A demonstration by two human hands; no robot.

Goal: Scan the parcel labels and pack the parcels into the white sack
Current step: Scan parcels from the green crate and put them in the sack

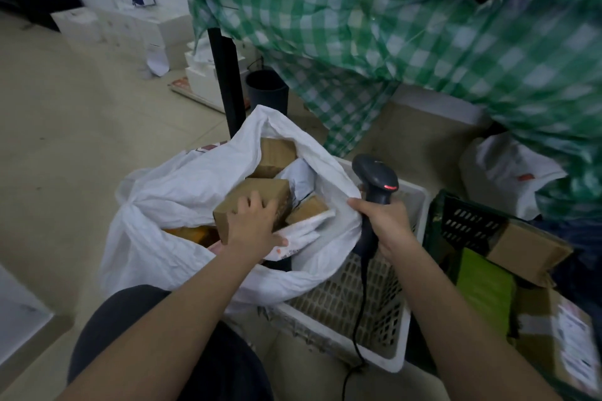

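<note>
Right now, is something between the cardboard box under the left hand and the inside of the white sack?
Nothing visible blocks it. The left hand grips the cardboard box already inside the open mouth of the white sack, on top of other parcels. The right hand holds the barcode scanner off to the side.

The sack point(169, 205) was white, with brown boxes point(252, 205) and a white mailer point(306, 231) inside. The scanner point(378, 185) was dark grey — a red light glowed on its head. The basket point(365, 306) was white. A cloth point(407, 42) hung in green-and-white check. A parcel point(485, 290) at right was lime green; the crate point(469, 221) — black. The floor point(81, 107) was beige.
</note>
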